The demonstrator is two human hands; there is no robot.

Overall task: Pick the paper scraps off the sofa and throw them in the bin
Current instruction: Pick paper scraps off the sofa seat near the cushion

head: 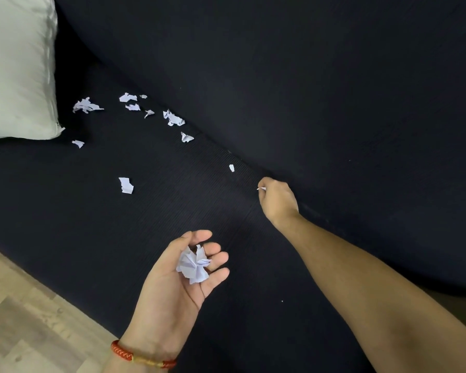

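Observation:
Several white paper scraps lie on the dark sofa seat: a cluster near the pillow, others along the backrest crease, a small one and a folded one in mid-seat. My left hand is palm up over the seat's front, cupping a bunch of crumpled scraps. My right hand is at the crease between seat and backrest, fingers pinched on a tiny scrap. No bin is in view.
A white pillow leans at the sofa's left end. The sofa backrest fills the upper right. Light wooden floor shows at the lower left, beyond the seat's front edge.

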